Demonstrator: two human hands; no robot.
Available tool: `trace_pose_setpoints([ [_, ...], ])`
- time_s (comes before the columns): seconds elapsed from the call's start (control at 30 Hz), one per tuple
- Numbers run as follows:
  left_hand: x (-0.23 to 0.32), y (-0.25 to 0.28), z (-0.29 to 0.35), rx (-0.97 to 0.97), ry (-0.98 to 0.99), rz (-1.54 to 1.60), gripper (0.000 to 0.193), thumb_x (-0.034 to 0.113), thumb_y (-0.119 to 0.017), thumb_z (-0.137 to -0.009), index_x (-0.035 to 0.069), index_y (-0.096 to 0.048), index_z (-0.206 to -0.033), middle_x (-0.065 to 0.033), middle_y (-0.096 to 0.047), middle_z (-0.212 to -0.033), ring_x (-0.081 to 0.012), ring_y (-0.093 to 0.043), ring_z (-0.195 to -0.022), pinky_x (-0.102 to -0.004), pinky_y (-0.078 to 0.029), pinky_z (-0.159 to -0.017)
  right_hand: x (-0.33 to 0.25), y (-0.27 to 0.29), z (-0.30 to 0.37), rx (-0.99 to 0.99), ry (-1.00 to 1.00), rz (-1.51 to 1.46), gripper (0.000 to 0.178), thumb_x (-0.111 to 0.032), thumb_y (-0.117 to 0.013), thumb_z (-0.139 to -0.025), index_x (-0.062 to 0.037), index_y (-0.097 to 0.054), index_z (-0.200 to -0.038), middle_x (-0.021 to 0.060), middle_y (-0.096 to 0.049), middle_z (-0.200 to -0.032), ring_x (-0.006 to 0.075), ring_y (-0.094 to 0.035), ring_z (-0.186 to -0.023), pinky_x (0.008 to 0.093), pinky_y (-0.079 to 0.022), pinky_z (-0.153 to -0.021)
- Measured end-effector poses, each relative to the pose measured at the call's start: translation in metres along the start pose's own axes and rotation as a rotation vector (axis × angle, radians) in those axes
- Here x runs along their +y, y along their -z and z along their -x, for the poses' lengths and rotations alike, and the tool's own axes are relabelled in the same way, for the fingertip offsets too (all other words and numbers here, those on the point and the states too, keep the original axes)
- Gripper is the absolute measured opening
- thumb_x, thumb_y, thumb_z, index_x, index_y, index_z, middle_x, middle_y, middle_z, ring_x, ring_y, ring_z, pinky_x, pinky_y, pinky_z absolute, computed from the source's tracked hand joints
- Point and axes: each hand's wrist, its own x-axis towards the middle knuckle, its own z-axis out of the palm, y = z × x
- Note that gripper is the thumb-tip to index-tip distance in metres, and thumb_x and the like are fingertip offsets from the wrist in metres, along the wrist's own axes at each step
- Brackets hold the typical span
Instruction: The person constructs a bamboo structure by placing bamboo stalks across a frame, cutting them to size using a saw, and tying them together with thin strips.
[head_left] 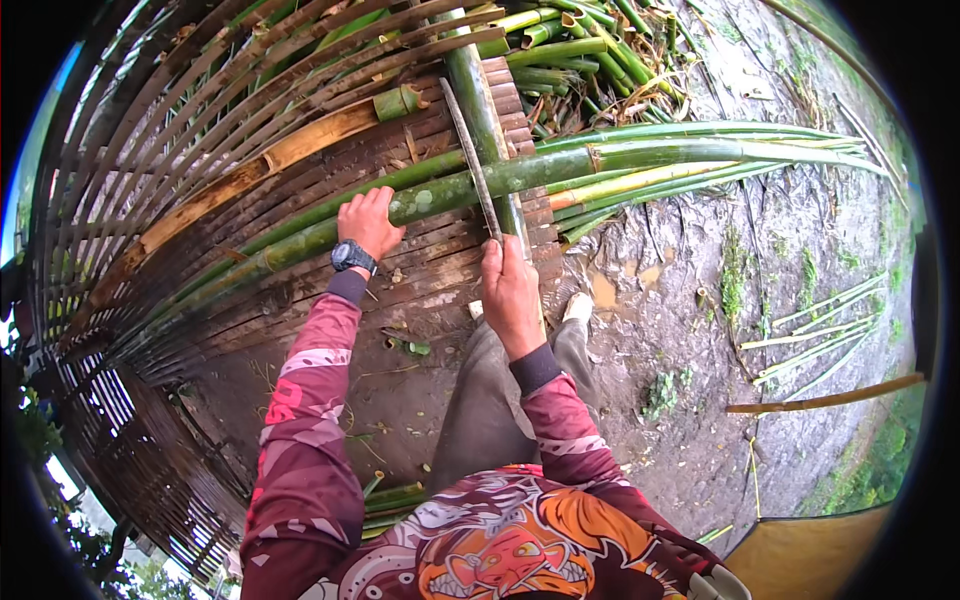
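Lying over the slatted platform (437, 257), the green bamboo pole (450, 193) is looking stiff, weighty and probably slippery, best steadied where the left hand (371, 222) is gripping it half-closed, the right hand (510, 290) tightly clenching a long-bladed tool (469, 150).

From where I stand I count two hands, a left hand (370, 225) and a right hand (510, 285), with one long blade (465, 140) in the right fingers and one watch (352, 256) behind the left ones. Under the left fingers there's one thick green pole (430, 198); just beyond them, one thinner green pole (430, 170), then one split brown pole (300, 150). One crosswise pole (475, 90) passes beside the right fingers. Two shoes (578, 306) show below those fingers. Well off to their right lie about five thin stalks (808, 335) and one brown stick (830, 393). The cut poles (590, 65) heaped beyond overlap too much to count.
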Motion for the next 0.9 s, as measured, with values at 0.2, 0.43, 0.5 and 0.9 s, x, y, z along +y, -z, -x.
trace_pose_setpoints([
  [0.2, 0.046, -0.015, 0.011, 0.087, -0.058, 0.085, 0.053, 0.028, -0.081, -0.068, 0.015, -0.067, -0.118, -0.0040, -0.070, -0.108, -0.0271, -0.066, -0.100, -0.0414, -0.050, -0.086, 0.042, 0.044, 0.018, -0.020, -0.072, 0.078, 0.021, -0.024, -0.051, -0.108, -0.0047, -0.056, -0.112, 0.0247, -0.065, -0.075, 0.0459, -0.066, -0.069, 0.0519, -0.050, -0.058],
  [0.43, 0.141, -0.011, 0.008, 0.025, -0.076, 0.179, 0.048, 0.020, -0.083, -0.070, 0.014, -0.064, -0.113, -0.0044, -0.067, -0.108, -0.0273, -0.064, -0.106, -0.0449, -0.050, -0.090, 0.094, 0.115, 0.028, 0.101, -0.065, 0.123, 0.022, -0.021, -0.049, -0.108, -0.0041, -0.062, -0.105, 0.0156, -0.063, -0.074, 0.0343, -0.063, -0.065, 0.0444, -0.047, -0.060],
  [0.5, 0.164, -0.012, 0.002, 0.026, -0.110, 0.190, 0.046, 0.019, -0.082, -0.072, 0.014, -0.064, -0.114, -0.0046, -0.067, -0.107, -0.0273, -0.064, -0.106, -0.0453, -0.050, -0.089, 0.106, 0.137, 0.024, 0.103, -0.120, 0.100, 0.023, -0.022, -0.049, -0.108, -0.0041, -0.063, -0.104, 0.0139, -0.061, -0.072, 0.0344, -0.061, -0.063, 0.0444, -0.046, -0.059],
  [0.9, 0.262, -0.020, -0.005, -0.077, -0.053, 0.056, 0.042, 0.021, -0.074, -0.076, 0.014, -0.066, -0.116, -0.0039, -0.071, -0.110, -0.0253, -0.067, -0.106, -0.0424, -0.054, -0.089, 0.168, 0.209, 0.024, 0.183, -0.149, -0.068, 0.021, -0.023, -0.054, -0.107, -0.0036, -0.062, -0.103, 0.0191, -0.061, -0.073, 0.0354, -0.063, -0.065, 0.0436, -0.047, -0.060],
])
